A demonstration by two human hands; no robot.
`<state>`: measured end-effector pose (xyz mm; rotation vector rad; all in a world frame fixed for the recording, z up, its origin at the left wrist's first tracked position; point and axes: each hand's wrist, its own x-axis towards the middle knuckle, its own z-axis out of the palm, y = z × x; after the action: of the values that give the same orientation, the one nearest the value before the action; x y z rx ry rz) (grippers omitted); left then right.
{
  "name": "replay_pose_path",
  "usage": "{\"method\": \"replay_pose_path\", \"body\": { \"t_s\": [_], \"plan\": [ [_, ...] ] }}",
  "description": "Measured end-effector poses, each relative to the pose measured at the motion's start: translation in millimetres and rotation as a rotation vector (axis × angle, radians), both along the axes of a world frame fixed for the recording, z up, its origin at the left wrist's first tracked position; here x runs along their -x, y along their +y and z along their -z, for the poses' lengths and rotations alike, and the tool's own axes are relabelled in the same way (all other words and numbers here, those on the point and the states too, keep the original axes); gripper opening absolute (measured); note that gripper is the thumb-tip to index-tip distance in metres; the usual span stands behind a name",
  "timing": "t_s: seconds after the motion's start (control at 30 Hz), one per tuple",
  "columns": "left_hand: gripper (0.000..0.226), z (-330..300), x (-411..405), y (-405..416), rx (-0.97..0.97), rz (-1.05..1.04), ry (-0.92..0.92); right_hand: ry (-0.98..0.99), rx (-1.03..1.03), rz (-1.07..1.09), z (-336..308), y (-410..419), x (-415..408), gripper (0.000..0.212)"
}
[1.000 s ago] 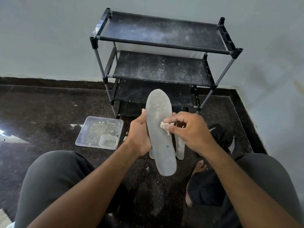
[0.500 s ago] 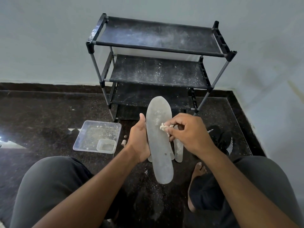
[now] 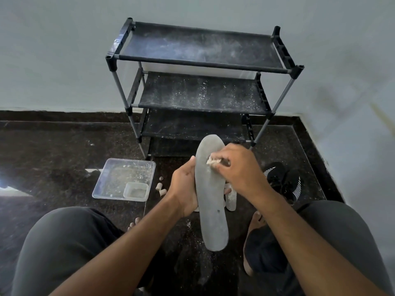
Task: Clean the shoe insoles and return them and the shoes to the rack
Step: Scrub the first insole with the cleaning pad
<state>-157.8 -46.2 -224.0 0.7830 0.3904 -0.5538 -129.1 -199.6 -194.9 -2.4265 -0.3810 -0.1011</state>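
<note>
A long grey insole (image 3: pixel 211 201) stands nearly upright in front of me, toe end up. My left hand (image 3: pixel 184 189) grips its left edge around the middle, thumb on the front. My right hand (image 3: pixel 237 167) pinches a small whitish wad (image 3: pixel 212 161) and presses it against the insole's upper part. Behind the held insole, another pale insole (image 3: pixel 231 198) lies on the floor, mostly hidden. A pair of black shoes with white stripes (image 3: pixel 282 180) sits on the floor to the right. The black three-shelf rack (image 3: pixel 198 92) stands against the wall, its shelves dusted white.
A clear plastic tray (image 3: pixel 124 178) holding a small clear tub (image 3: pixel 136 190) sits on the dark floor at left. Small pale cylinders (image 3: pixel 161 189) lie beside it. My knees and bare feet frame the bottom. White walls meet in a corner at right.
My right hand has slid the wad a little higher on the insole, toward the toe end. My left hand keeps the same grip.
</note>
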Motion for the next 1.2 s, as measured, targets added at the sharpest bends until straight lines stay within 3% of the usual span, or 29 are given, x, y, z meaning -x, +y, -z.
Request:
{"method": "replay_pose_path", "body": {
  "t_s": [0.07, 0.13, 0.23, 0.33, 0.5, 0.57, 0.63, 0.73, 0.83, 0.93, 1.03, 1.13, 1.2],
  "plan": [
    [0.059, 2.5, -2.3, 0.3, -0.046, -0.007, -0.009, 0.091, 0.053, -0.124, 0.1, 2.8, 3.7, 0.015],
    [0.058, 2.5, -4.0, 1.5, -0.068, -0.033, 0.001, 0.205, -0.047, -0.195, -3.4, 3.9, 8.1, 0.010],
    [0.063, -1.7, -3.3, 1.2, -0.022, -0.049, -0.002, 0.123, -0.189, -0.074, -9.8, -1.9, 5.2, 0.012],
    [0.064, -4.9, -1.4, 1.0, 0.009, -0.025, -0.005, -0.002, -0.068, 0.038, -3.5, -5.6, -0.8, 0.022],
    [0.071, -0.7, -5.8, 4.2, -0.087, 0.014, 0.009, 0.134, 0.061, -0.168, -1.7, -1.2, 9.5, 0.012],
    [0.074, -1.0, -6.7, 5.4, -0.122, 0.017, 0.017, 0.153, 0.000, -0.208, -7.2, -1.2, 12.5, 0.014],
    [0.075, -2.0, -5.8, 4.9, -0.124, 0.019, 0.018, 0.074, -0.066, -0.133, -10.6, -2.9, 10.5, 0.018],
    [0.071, -4.9, -3.0, 1.3, -0.092, 0.032, -0.003, -0.069, 0.010, 0.028, -6.0, -8.2, 3.6, 0.015],
    [0.071, -4.8, -6.1, 1.6, -0.107, 0.036, -0.015, 0.016, 0.106, -0.033, -0.2, -5.8, 5.8, 0.015],
    [0.074, -3.7, -6.9, 3.9, -0.147, 0.039, 0.004, 0.110, 0.012, -0.160, -2.6, 2.4, 14.4, 0.011],
    [0.074, -4.6, -2.9, 2.4, -0.147, 0.038, 0.003, -0.021, -0.107, -0.022, -5.5, -0.1, 8.9, 0.008],
    [0.074, -4.3, -0.6, 0.6, -0.130, 0.092, 0.000, -0.136, -0.056, 0.163, -0.4, -4.9, 1.9, 0.008],
    [0.071, -4.9, -2.1, 0.3, -0.121, 0.094, -0.010, -0.091, 0.024, 0.080, 4.5, 1.1, 5.3, 0.009]
  ]
}}
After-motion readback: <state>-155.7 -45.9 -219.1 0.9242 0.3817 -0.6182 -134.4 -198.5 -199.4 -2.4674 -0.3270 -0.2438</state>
